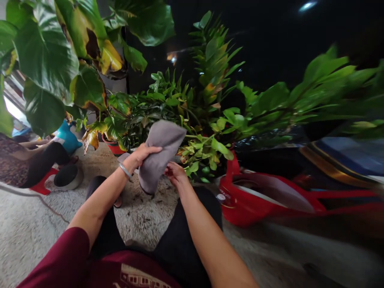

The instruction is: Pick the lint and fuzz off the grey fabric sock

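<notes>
A soft grey cloth (163, 142), folded and with a dark lower edge, hangs in front of me above the concrete floor. My left hand (141, 155), with a silver bangle at the wrist, is closed on its left side, thumb lying across the front. At the lower right edge of the cloth is my right hand (176, 175), its fingers curled against the fabric and partly hidden behind it. Whether the cloth is a sewn piece such as a cap, I cannot tell.
Leafy potted plants (207, 108) fill the space ahead, with large drooping leaves (45, 56) at upper left. A red bag (240, 208) stands open at my right. To the left, a seated person (18, 160) is near a grey pot (69, 178) and a blue bag (66, 138).
</notes>
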A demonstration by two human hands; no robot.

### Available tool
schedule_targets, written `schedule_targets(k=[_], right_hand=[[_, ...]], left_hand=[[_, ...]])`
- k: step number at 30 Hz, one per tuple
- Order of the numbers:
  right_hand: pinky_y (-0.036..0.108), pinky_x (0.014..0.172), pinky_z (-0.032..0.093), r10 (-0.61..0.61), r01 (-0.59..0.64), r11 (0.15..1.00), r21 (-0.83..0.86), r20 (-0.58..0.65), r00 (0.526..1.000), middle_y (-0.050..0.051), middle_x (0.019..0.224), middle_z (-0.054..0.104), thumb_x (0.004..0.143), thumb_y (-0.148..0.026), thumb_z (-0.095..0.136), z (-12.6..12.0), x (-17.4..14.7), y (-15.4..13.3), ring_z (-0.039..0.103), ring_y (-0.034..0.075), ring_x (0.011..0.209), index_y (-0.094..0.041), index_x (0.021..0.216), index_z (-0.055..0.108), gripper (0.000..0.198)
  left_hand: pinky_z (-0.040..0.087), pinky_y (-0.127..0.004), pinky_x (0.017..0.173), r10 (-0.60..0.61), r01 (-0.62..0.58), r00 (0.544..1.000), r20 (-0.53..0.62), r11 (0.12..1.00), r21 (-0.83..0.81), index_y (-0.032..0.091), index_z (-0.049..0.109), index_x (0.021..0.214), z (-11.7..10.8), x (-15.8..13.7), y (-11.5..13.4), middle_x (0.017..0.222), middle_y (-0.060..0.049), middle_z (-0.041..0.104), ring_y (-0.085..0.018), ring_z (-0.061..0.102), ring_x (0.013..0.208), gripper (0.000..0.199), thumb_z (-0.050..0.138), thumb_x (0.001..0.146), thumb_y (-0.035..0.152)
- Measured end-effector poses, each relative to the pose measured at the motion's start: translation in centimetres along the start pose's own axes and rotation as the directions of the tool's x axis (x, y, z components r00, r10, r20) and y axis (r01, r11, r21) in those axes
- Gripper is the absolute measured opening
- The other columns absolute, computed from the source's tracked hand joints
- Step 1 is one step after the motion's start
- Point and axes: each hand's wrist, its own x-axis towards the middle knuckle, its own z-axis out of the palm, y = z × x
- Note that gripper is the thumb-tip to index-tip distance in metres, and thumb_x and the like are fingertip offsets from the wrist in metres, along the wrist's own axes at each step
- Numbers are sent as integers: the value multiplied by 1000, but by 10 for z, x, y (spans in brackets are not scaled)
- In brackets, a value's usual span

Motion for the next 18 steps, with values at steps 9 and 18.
schedule_targets(k=[9,18], right_hand=[[22,40,44,74,-70,996,53,-65,995,-6,50,62,60,-17,83,4,1,1,50,10,40,-22,69,58,27],[22,41,47,80,-71,993,94,-94,992,-5,55,64,66,-14,82,7,-6,-11,50,9,40,-21,77,61,25]], left_hand=[[60,-37,80,-73,63,987,140,995,76,14,77,104,-45,-67,7,96,-10,80,-27,74,82,50,91,57,24],[60,-38,80,22,-24,996,-82,999,-25,13,76,104,-40,-31,2,91,-9,79,-25,74,81,54,92,54,27]])
